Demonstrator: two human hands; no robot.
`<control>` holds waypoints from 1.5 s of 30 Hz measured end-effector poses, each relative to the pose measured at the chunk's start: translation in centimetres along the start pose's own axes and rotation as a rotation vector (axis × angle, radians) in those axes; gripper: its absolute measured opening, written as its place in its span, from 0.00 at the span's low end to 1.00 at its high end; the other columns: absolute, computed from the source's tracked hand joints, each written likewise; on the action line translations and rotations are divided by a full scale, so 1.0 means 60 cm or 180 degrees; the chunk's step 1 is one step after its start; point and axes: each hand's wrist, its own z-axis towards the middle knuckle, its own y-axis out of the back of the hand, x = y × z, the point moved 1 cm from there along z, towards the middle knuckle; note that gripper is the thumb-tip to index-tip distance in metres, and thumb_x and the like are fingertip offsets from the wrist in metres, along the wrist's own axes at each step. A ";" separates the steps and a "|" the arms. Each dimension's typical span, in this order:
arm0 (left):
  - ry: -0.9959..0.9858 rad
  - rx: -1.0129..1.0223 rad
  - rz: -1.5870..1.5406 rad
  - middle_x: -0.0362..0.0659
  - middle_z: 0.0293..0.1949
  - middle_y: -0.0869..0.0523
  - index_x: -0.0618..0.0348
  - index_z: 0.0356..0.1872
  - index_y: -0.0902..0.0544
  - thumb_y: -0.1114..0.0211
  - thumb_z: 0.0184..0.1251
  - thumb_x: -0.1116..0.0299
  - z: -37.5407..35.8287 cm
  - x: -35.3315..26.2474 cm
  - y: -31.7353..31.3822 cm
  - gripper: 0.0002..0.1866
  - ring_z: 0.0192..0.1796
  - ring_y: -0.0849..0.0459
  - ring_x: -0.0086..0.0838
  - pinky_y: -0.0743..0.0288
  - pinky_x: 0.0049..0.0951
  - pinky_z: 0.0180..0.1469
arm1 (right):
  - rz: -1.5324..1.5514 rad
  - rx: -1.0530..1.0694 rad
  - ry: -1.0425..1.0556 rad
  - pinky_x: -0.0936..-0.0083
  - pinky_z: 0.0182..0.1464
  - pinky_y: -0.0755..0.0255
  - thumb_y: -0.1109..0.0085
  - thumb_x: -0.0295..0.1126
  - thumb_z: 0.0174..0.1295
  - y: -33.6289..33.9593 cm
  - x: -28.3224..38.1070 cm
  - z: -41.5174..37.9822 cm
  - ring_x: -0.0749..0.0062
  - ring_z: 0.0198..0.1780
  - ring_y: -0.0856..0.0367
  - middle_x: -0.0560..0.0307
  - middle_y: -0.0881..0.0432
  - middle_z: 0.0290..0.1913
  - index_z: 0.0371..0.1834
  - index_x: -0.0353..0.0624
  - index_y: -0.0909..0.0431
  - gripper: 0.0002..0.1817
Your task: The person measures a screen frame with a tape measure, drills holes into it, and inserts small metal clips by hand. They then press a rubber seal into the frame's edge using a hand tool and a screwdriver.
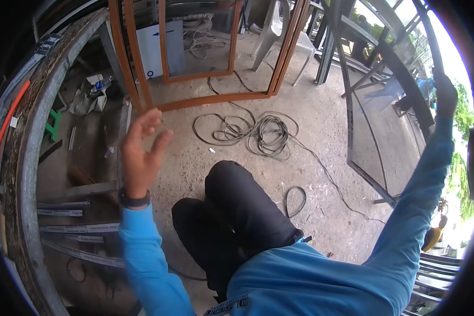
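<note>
My left hand [142, 152] is raised with its fingers curled loosely and apart from the thumb, holding nothing. It is nearest to the lower left corner of a brown-framed glass window [216, 98], which stands upright in front of me. Stretched far out to the right, my right hand [446, 96] is dark against the bright background. It grips the outer edge of a dark-framed glass panel [376, 131], which stands tilted at my right. The exact placing of its fingers is hard to make out.
Coiled cable [271, 136] lies on the concrete floor [237, 152], with a strand running right. A white plastic chair [298, 42] stands behind the window. To my left is a metal-edged workbench [29, 152] with long strips [79, 228] beneath it.
</note>
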 end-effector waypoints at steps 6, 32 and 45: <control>-0.0470 -0.0577 0.0302 0.49 0.74 0.21 0.57 0.78 0.28 0.19 0.71 0.60 0.072 -0.010 0.016 0.39 0.76 0.23 0.38 0.28 0.42 0.75 | -0.0731 0.1012 0.0563 0.73 0.54 0.19 0.38 0.33 0.75 -0.135 0.229 -0.073 0.76 0.53 0.12 0.57 0.08 0.54 0.62 0.41 0.13 0.17; 0.2561 -0.0983 0.2621 0.57 0.65 0.16 0.62 0.76 0.30 0.26 0.75 0.60 -0.242 -0.030 0.166 0.35 0.68 0.16 0.50 0.25 0.47 0.73 | 0.1657 0.4395 0.2758 0.49 0.51 0.18 0.26 0.41 0.63 -0.912 0.655 -0.447 0.45 0.52 0.15 0.48 0.14 0.51 0.50 0.44 0.15 0.17; 0.2363 -0.1959 0.4180 0.59 0.58 0.15 0.65 0.67 0.22 0.28 0.70 0.73 -0.035 -0.460 0.829 0.26 0.59 0.15 0.57 0.19 0.47 0.62 | 0.0482 0.5455 0.2675 0.46 0.58 0.19 0.32 0.46 0.70 -0.837 0.885 -0.603 0.44 0.58 0.13 0.47 0.11 0.54 0.60 0.55 0.15 0.19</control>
